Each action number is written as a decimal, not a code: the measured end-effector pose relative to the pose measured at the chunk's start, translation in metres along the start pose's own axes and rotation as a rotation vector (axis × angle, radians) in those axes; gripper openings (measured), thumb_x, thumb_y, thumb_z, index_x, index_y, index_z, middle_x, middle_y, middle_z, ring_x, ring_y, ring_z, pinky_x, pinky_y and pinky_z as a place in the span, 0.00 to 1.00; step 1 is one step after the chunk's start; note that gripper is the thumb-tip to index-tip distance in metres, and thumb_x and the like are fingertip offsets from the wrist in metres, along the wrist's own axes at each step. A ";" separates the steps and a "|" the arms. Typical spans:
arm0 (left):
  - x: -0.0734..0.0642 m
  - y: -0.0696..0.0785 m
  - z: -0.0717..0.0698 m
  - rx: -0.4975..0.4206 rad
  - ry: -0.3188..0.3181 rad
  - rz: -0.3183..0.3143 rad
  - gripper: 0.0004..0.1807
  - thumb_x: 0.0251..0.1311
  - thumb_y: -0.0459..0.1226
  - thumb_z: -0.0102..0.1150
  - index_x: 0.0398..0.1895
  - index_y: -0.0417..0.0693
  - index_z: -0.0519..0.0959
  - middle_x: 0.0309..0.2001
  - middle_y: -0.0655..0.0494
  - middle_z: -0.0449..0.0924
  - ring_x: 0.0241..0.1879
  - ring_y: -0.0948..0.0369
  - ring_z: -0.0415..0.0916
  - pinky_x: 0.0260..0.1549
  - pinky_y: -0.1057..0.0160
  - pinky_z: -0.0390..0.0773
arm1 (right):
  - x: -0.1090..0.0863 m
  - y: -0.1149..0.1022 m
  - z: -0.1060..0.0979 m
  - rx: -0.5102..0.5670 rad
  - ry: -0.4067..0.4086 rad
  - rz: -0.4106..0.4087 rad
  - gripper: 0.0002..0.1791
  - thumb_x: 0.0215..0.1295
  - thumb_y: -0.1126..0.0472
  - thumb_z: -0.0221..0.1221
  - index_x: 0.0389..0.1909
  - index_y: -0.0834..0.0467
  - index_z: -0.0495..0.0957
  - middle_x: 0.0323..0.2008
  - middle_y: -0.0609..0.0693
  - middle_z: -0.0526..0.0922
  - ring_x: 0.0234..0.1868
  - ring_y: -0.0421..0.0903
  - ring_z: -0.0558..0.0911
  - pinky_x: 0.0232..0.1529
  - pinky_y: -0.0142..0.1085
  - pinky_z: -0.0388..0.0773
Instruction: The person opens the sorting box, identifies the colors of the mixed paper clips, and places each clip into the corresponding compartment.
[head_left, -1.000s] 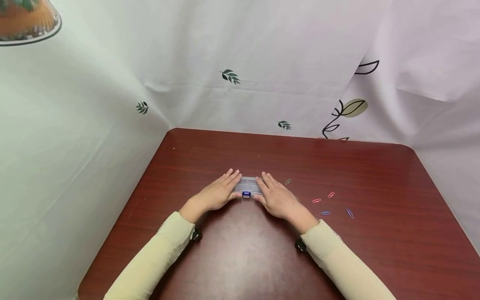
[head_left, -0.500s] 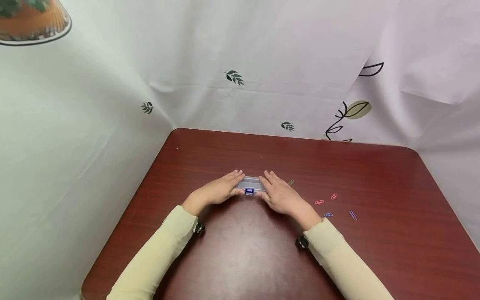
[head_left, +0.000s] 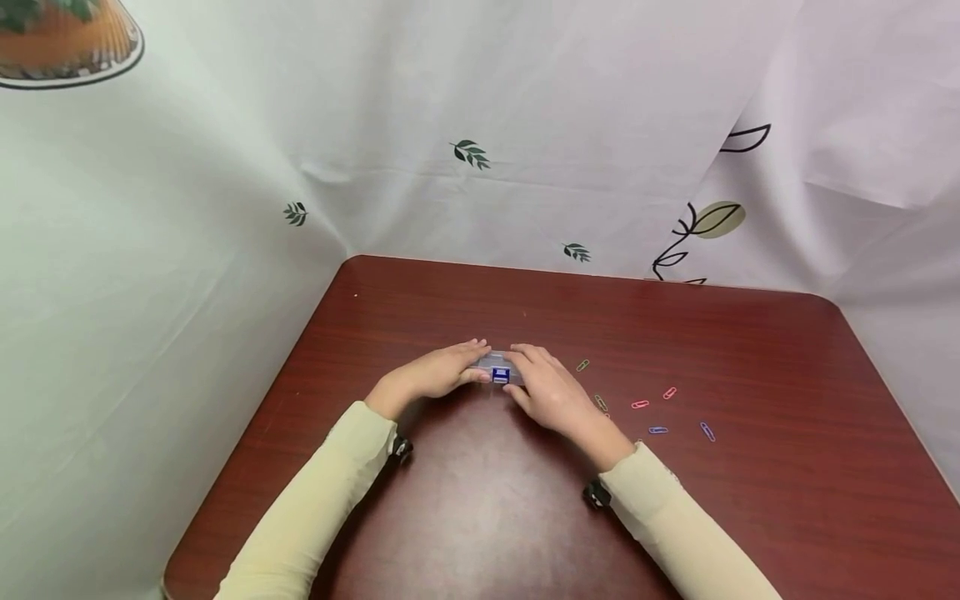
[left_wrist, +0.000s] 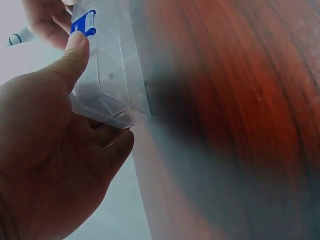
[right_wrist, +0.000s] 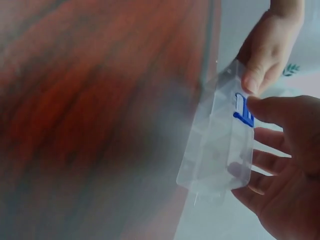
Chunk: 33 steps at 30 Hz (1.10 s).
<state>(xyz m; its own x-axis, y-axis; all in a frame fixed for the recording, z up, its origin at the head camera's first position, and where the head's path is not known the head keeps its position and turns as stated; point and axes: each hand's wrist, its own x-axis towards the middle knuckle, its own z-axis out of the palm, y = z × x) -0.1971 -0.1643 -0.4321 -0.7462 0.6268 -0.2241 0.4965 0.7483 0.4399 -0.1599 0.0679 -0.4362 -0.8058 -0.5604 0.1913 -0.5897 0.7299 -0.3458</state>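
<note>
A small clear plastic box (head_left: pixel 497 360) with a blue latch (head_left: pixel 501 376) on its front lies between both hands near the middle of the table. My left hand (head_left: pixel 438 371) holds the left end, its thumb on the front face by the latch and its fingers behind, as the left wrist view shows. My right hand (head_left: pixel 555 392) holds the right part, with the thumb (right_wrist: pixel 267 109) at the latch and the other fingers behind the box. The lid looks closed; whether the latch is fastened I cannot tell. The hands hide both ends of the box in the head view.
Several paperclips lie right of the right hand: green ones (head_left: pixel 582 365), pink ones (head_left: pixel 640 404) and blue ones (head_left: pixel 708 432). The brown wooden table (head_left: pixel 465 517) has rounded corners. White patterned cloth (head_left: pixel 375 125) hangs behind it and at its sides.
My right hand has slid left along the box, bringing its thumb to the latch. The left thumb is also closer to the latch. A green paperclip beside the right hand has come into view.
</note>
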 end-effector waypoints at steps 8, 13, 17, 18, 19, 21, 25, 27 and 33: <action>0.001 -0.001 -0.001 -0.017 -0.002 -0.012 0.37 0.76 0.53 0.46 0.78 0.38 0.58 0.78 0.42 0.54 0.79 0.50 0.50 0.75 0.50 0.55 | 0.002 -0.005 0.005 -0.012 0.092 -0.045 0.17 0.64 0.60 0.69 0.50 0.60 0.77 0.54 0.56 0.79 0.56 0.55 0.78 0.57 0.50 0.77; 0.001 -0.001 -0.002 -0.017 -0.010 -0.017 0.37 0.77 0.53 0.46 0.77 0.38 0.59 0.78 0.42 0.55 0.78 0.50 0.50 0.75 0.50 0.55 | 0.006 -0.008 0.008 -0.020 0.110 -0.036 0.15 0.63 0.62 0.70 0.46 0.59 0.76 0.48 0.54 0.79 0.50 0.54 0.78 0.51 0.49 0.77; 0.001 -0.001 -0.002 -0.014 -0.014 -0.019 0.37 0.77 0.52 0.46 0.77 0.37 0.58 0.78 0.42 0.54 0.78 0.50 0.50 0.75 0.50 0.56 | 0.009 -0.011 0.011 -0.051 0.092 0.000 0.15 0.62 0.61 0.70 0.44 0.59 0.75 0.46 0.54 0.78 0.48 0.54 0.77 0.49 0.48 0.76; 0.001 -0.001 -0.002 -0.015 -0.014 -0.019 0.37 0.77 0.52 0.46 0.77 0.37 0.58 0.78 0.42 0.54 0.78 0.50 0.50 0.75 0.50 0.55 | 0.010 -0.011 0.012 -0.064 0.088 0.004 0.15 0.62 0.61 0.70 0.43 0.59 0.74 0.45 0.54 0.78 0.47 0.54 0.76 0.49 0.48 0.76; 0.001 -0.002 -0.002 -0.015 -0.013 -0.018 0.37 0.77 0.52 0.46 0.77 0.37 0.58 0.78 0.41 0.54 0.78 0.50 0.50 0.75 0.50 0.55 | 0.011 -0.011 0.013 -0.075 0.086 0.007 0.15 0.62 0.61 0.70 0.43 0.59 0.74 0.44 0.54 0.78 0.47 0.54 0.76 0.49 0.48 0.76; 0.002 -0.002 -0.001 -0.011 -0.010 -0.015 0.36 0.77 0.52 0.46 0.77 0.37 0.58 0.78 0.41 0.55 0.78 0.50 0.50 0.75 0.50 0.56 | 0.012 -0.012 0.014 -0.100 0.087 0.010 0.15 0.63 0.61 0.70 0.42 0.59 0.73 0.43 0.54 0.78 0.46 0.54 0.76 0.49 0.47 0.76; 0.002 -0.003 -0.001 0.001 -0.004 -0.005 0.36 0.77 0.52 0.46 0.77 0.37 0.59 0.78 0.41 0.55 0.78 0.49 0.51 0.75 0.50 0.56 | 0.013 -0.014 0.014 -0.133 0.081 0.019 0.15 0.63 0.60 0.69 0.41 0.59 0.73 0.42 0.55 0.77 0.44 0.55 0.75 0.47 0.46 0.76; 0.003 -0.003 0.000 0.004 -0.004 -0.001 0.36 0.77 0.52 0.46 0.77 0.37 0.59 0.78 0.40 0.55 0.78 0.49 0.51 0.75 0.50 0.56 | 0.013 -0.014 0.015 -0.145 0.073 0.027 0.15 0.63 0.60 0.69 0.41 0.59 0.73 0.42 0.55 0.77 0.43 0.55 0.74 0.47 0.46 0.76; 0.003 -0.002 -0.002 0.009 -0.006 0.012 0.35 0.78 0.50 0.46 0.76 0.35 0.59 0.77 0.39 0.55 0.78 0.48 0.51 0.75 0.50 0.55 | 0.016 -0.016 0.014 -0.158 0.046 0.056 0.15 0.63 0.59 0.69 0.40 0.59 0.72 0.41 0.55 0.77 0.40 0.54 0.71 0.44 0.46 0.74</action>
<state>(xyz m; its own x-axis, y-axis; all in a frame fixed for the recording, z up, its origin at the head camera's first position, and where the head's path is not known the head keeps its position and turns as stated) -0.2014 -0.1642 -0.4323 -0.7374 0.6373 -0.2240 0.5095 0.7424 0.4351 -0.1624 0.0424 -0.4403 -0.8374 -0.5009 0.2190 -0.5417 0.8140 -0.2096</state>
